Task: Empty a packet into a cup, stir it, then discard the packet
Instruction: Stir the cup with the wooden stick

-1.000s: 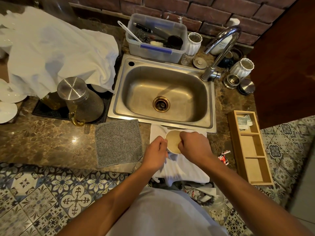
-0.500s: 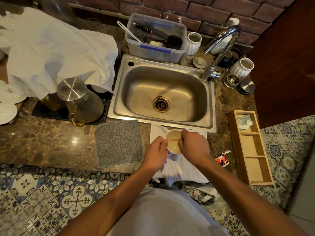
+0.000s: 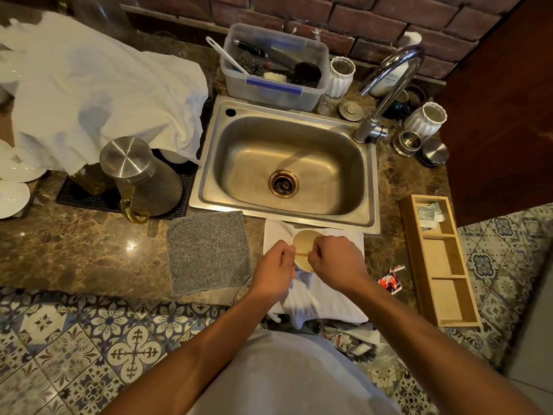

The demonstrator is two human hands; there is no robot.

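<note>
Both of my hands are at the cup, which stands on a white cloth at the counter's front edge, just below the sink. My left hand is curled against the cup's left side, steadying it. My right hand is closed in a loose fist over the cup's right rim, pinching a thin stirrer that lies across the pale brown liquid. A torn red-and-white packet lies on the counter to the right, beside a wooden organizer. A grey cloth lies left of the cup.
</note>
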